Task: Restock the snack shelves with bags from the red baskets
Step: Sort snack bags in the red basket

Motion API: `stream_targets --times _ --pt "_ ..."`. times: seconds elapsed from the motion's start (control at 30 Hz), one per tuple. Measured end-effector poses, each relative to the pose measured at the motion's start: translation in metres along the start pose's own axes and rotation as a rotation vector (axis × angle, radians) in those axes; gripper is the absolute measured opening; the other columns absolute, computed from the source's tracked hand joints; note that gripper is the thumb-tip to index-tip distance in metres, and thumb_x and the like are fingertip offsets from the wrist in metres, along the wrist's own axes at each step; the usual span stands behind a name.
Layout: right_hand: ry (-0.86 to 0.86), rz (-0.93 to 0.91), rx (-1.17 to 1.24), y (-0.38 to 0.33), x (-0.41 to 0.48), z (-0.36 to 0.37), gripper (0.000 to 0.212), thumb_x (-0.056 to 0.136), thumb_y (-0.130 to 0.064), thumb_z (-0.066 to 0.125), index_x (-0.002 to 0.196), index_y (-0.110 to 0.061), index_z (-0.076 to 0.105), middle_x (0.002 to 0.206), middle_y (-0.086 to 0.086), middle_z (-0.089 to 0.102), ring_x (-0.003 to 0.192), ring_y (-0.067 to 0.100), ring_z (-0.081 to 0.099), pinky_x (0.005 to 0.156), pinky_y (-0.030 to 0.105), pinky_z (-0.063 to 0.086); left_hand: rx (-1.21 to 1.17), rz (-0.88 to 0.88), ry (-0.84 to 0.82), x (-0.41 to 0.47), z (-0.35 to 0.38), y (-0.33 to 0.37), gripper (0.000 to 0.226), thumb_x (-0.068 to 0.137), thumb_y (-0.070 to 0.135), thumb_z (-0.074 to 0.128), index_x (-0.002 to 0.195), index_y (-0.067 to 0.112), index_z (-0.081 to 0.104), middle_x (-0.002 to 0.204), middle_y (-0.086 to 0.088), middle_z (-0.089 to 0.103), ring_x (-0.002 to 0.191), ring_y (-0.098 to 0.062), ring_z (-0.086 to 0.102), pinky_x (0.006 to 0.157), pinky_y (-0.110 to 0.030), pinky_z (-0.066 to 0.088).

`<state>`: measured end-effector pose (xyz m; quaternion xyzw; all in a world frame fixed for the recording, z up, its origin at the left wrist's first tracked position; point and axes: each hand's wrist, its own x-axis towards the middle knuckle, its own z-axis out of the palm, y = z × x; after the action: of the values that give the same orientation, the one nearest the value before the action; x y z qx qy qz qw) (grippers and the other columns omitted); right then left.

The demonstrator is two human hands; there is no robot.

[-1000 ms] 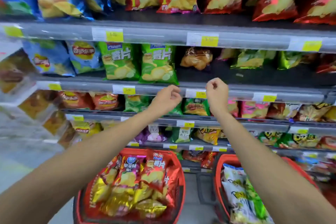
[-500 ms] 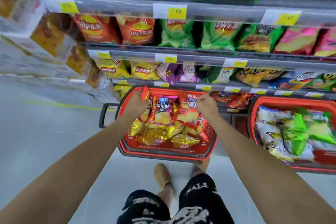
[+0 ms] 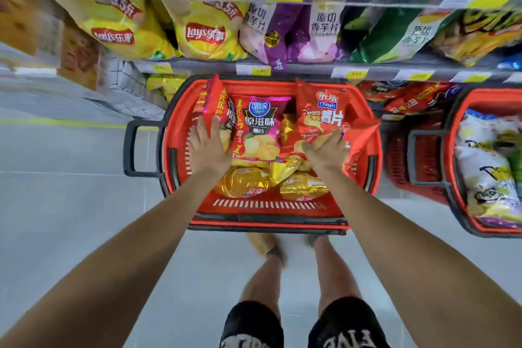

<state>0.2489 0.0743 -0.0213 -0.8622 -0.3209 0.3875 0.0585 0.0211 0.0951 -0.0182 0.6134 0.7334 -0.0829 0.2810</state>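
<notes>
A red basket [image 3: 268, 223] stands on the floor below the shelves, filled with red, pink and gold chip bags. My left hand [image 3: 207, 147] grips a red chip bag [image 3: 211, 102] that stands tilted at the basket's left side. My right hand [image 3: 324, 150] grips the lower part of another red chip bag [image 3: 322, 113] at the basket's right side. Between them lies a pink chip bag [image 3: 260, 127], and gold bags [image 3: 243, 181] lie nearer to me. A second red basket [image 3: 457, 206] with white and green bags stands at the right.
The shelf just above the basket holds yellow Lay's bags [image 3: 206, 34], purple taro chip bags [image 3: 271, 31] and green bags [image 3: 387, 37]. More red bags [image 3: 409, 99] sit on the bottom shelf. Grey floor spreads to the left. My legs stand behind the basket.
My view has tipped down from the upper shelves to the basket. Both hands came down from the shelf edge into the basket and took hold of red bags.
</notes>
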Motion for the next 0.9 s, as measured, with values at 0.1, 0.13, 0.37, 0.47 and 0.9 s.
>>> stream_targets --times 0.1,0.13,0.37,0.47,0.9 --pt "0.046 0.013 0.025 0.006 0.022 0.021 0.104 0.082 -0.048 0.067 0.151 -0.006 0.002 0.157 0.018 0.01 0.143 0.036 0.011 0.114 0.049 0.018 0.096 -0.033 0.013 0.029 0.024 0.0 0.087 0.092 0.039 0.058 0.153 0.015 0.001 0.159 -0.016 -0.008 0.146 -0.039 -0.002 0.118 -0.051 0.01" --pt "0.05 0.024 0.03 0.008 0.03 0.026 0.107 0.081 -0.051 0.068 0.151 -0.008 0.0 0.158 0.017 0.007 0.144 0.036 0.009 0.115 0.051 0.017 0.123 -0.055 0.003 0.038 0.03 -0.001 0.092 0.09 0.042 0.059 0.153 0.016 -0.003 0.159 -0.016 -0.01 0.146 -0.04 -0.003 0.117 -0.052 0.01" --pt "0.041 0.085 0.095 0.012 0.059 0.05 0.119 0.075 -0.055 0.072 0.152 -0.017 -0.011 0.159 0.017 -0.003 0.146 0.037 0.003 0.115 0.052 0.017 0.105 -0.228 -0.037 0.065 0.059 -0.018 0.112 0.081 0.041 0.072 0.151 0.022 -0.014 0.157 -0.022 0.004 0.133 -0.044 0.034 0.101 -0.051 0.038" --pt "0.064 0.085 0.125 0.012 0.061 0.053 0.117 0.075 -0.05 0.074 0.152 -0.015 -0.006 0.155 0.019 0.012 0.142 0.038 0.017 0.113 0.049 0.023 -0.01 -0.215 0.036 0.058 0.064 -0.022 0.104 0.085 0.023 0.071 0.152 0.023 -0.009 0.135 -0.025 0.041 0.103 -0.041 0.059 0.072 -0.042 0.045" --pt "0.118 0.065 0.12 0.019 0.035 0.036 0.104 0.076 -0.038 0.075 0.15 -0.015 0.006 0.139 0.017 0.036 0.125 0.038 0.043 0.102 0.053 0.04 -0.309 -0.195 0.148 0.014 0.041 -0.039 0.091 0.089 0.019 0.066 0.152 0.022 0.001 0.133 -0.009 0.053 0.114 -0.031 0.058 0.085 -0.046 0.049"
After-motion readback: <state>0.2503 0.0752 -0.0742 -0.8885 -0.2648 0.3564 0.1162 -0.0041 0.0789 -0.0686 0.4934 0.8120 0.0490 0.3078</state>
